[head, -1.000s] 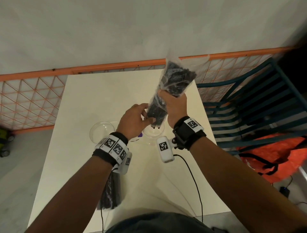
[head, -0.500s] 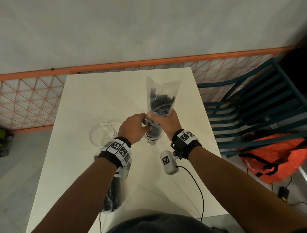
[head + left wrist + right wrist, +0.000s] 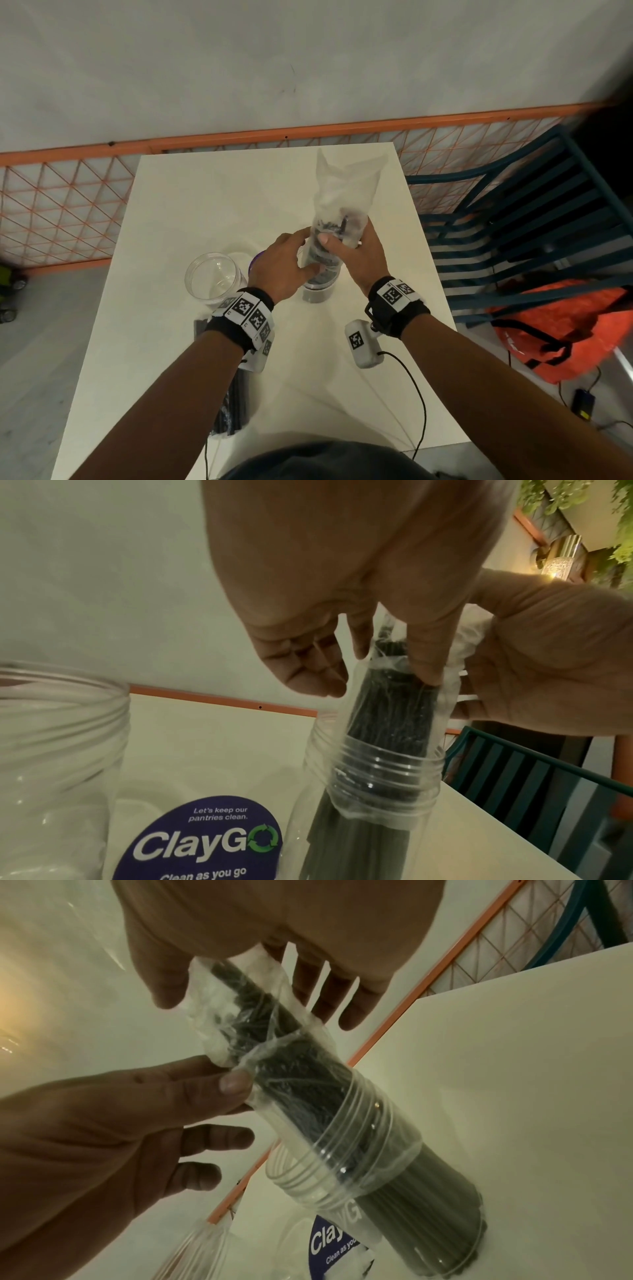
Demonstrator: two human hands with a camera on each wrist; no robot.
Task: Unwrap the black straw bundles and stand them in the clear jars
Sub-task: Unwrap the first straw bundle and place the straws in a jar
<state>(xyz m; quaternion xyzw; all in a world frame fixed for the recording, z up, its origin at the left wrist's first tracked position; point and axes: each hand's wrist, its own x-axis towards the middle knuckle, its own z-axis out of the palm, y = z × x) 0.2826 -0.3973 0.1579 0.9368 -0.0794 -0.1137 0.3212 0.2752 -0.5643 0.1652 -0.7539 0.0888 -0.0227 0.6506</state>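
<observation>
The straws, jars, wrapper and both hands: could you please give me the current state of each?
Black straws: standing in jar, upper part still in wrapper.
Plastic wrapper: partly pulled up, not yet off.
Filled jar: upright, lidless.
Second jar: upright, empty.
Spare bundle: lying wrapped on table.
Left hand: pinching wrapper.
Right hand: gripping wrapped straws.

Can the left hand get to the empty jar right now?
Probably yes. The empty jar stands open just left of the left hand, with nothing between, but that hand first must let go of the straw bundle.
</observation>
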